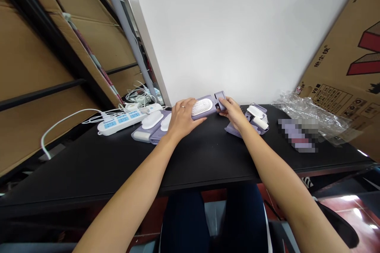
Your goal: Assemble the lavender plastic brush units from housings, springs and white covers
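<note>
Right hand [232, 111] first: its grip is narrow, thumb and fingers pinched on a small folded grey-purple flap [220, 97], right at the end of a long flat purple panel with a white oval studded pad [202, 106]. Left hand [183, 118], ring on one finger, lies across that panel's other end, thumb spread along the near edge. Can't tell if that grip is really clamped or just resting. The panel's toward the back of the black surface [202, 162], close to the white wall [231, 27].

Just left of the left hand there are flat purple pieces with smooth white oval pads [152, 119], then a white power strip with blue sockets [124, 120] and tangled white cables. Beside the right forearm sits a little heap of perforated purple and white parts [257, 118]. Further right: a blurred-out purple item [297, 134], a crumpled clear plastic bag [317, 110], and a big printed cardboard box [338, 83].
</note>
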Demonstrator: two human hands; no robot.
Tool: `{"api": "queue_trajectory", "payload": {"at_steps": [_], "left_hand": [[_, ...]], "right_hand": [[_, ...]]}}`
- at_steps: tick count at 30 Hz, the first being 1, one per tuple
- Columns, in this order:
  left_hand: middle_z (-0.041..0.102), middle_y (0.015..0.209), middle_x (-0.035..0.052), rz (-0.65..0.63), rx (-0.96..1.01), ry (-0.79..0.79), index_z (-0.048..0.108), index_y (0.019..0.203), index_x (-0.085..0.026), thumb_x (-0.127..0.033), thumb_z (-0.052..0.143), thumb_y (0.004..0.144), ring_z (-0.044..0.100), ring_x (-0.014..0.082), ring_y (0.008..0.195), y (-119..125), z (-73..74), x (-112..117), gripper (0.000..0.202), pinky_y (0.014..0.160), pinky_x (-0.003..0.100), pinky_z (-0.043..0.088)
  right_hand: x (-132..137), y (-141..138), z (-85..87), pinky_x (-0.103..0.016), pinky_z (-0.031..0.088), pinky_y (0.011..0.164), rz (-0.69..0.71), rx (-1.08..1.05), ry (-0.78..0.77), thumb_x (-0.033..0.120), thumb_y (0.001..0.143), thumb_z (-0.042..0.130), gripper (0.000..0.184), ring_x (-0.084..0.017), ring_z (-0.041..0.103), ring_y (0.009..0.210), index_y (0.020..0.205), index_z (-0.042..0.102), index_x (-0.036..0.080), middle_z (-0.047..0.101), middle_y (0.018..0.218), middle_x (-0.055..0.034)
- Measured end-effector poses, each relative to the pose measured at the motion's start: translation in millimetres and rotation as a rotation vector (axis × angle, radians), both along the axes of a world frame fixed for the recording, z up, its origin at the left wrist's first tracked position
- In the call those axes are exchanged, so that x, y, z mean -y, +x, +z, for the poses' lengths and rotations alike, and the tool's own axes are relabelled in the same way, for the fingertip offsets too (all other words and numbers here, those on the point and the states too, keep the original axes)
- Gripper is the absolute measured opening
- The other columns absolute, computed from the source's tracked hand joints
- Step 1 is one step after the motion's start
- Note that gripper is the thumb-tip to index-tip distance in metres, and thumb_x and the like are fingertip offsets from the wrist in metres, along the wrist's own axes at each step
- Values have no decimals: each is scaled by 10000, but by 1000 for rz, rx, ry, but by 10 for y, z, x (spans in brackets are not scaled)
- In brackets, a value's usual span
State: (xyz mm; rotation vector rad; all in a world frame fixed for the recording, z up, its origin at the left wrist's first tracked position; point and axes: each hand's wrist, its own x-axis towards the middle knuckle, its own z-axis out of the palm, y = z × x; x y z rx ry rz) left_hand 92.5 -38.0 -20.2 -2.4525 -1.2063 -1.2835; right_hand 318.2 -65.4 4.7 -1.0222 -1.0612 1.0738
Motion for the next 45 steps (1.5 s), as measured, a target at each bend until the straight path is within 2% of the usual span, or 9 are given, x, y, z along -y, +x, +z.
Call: {"api": "queue_trajectory", "payload": {"at_steps": [3,8,11,19,26,37,45], "left_hand": [[641,1475,160,19,-29,6,591,1400,-231,-414,910,791,535,395,1379,16,18,34,711,1182,542,401],[641,1474,164,62,-79,19,602,1398,-208,-408,885,821,540,388,1370,35,26,74,674,1154,536,421],[646,1469,155,71,-82,40,608,1389,-212,-409,882,825,540,379,1366,41,14,77,657,1151,528,421],[635,1487,145,59,-42,81,590,1384,-232,-411,883,823,539,373,1366,78,-8,79,658,1138,530,425],[630,1494,144,62,-35,65,581,1391,-228,-417,885,825,534,369,1377,78,7,81,670,1156,526,415],[607,1512,142,61,-32,41,578,1387,-248,-391,893,818,520,367,1385,80,20,53,665,1149,537,422],[607,1501,154,51,-44,65,587,1376,-240,-366,900,808,529,372,1367,73,42,35,661,1133,538,436]], "right_hand": [[-12,-6,-18,-228,525,719,-1,5,2,533,832,793,345,-105,700,781,1009,649,274,708,907,50],[-30,-36,-48,-229,542,713,-2,15,1,493,896,718,324,-113,690,811,1140,646,293,685,957,43],[-31,-52,-48,-235,538,707,12,-12,12,489,913,691,295,-122,667,809,1120,638,285,669,933,38],[7,-107,-40,-267,529,736,100,-82,51,592,848,745,378,-133,608,765,1016,619,278,627,866,47],[-5,-91,-29,-277,530,714,49,-160,80,613,817,768,412,-141,598,740,952,591,267,620,816,40],[15,-97,-35,-255,555,688,30,-112,157,632,792,780,456,-137,609,796,1038,625,280,614,888,29],[41,-121,-23,-235,587,598,1,-83,162,653,804,762,489,-147,609,833,1099,615,293,612,986,4]]}}
